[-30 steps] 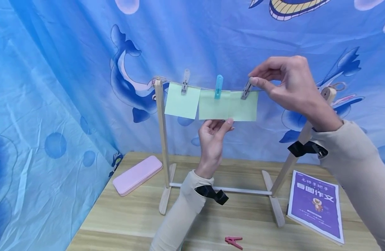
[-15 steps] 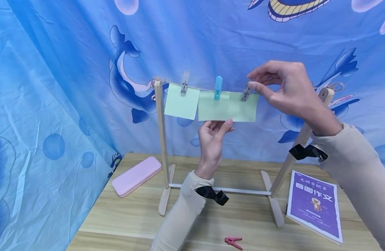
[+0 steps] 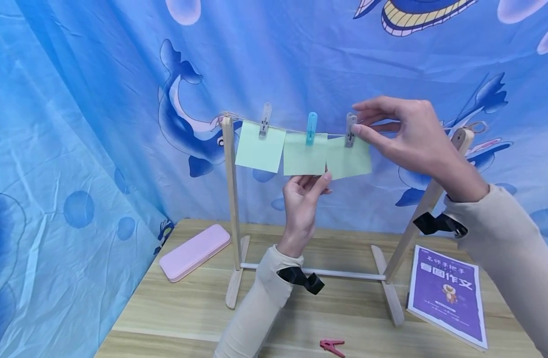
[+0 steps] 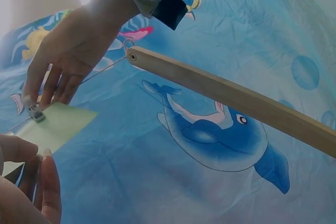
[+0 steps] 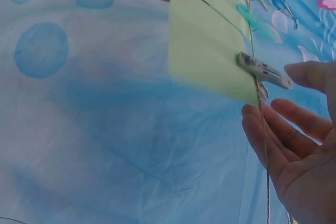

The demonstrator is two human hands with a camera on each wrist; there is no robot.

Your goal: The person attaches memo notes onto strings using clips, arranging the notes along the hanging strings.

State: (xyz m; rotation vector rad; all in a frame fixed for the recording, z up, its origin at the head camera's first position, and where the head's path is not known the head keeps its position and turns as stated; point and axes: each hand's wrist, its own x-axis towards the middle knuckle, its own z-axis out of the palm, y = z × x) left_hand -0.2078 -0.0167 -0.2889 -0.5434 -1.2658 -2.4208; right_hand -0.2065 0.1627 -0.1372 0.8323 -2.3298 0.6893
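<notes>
Three pale green paper sheets hang from a string on a wooden stand. A clear clothespin (image 3: 265, 120) holds the left sheet (image 3: 260, 146), a blue clothespin (image 3: 311, 128) the middle sheet (image 3: 304, 155). On the right sheet (image 3: 349, 159), slightly tilted, sits a greyish clear clothespin (image 3: 350, 130). My left hand (image 3: 302, 206) pinches the lower corner of that right sheet, thumb in front and fingers behind. Around the greyish clothespin, my right hand (image 3: 410, 127) has its thumb and fingers spread, with a gap beside the clothespin (image 5: 262, 70) in the right wrist view.
The stand has wooden posts (image 3: 231, 194) and a white crossbar (image 3: 345, 273). A pink case (image 3: 195, 252) lies at left, a purple book (image 3: 448, 296) at right, and a dark pink clothespin (image 3: 332, 346) near the front. A blue sea-print curtain (image 3: 121, 124) hangs behind.
My right thumb and fingers have loosened from the greyish clothespin, which now stands more upright. The right sheet has tilted, its lower left corner dipping. My left hand keeps nearly the same place.
</notes>
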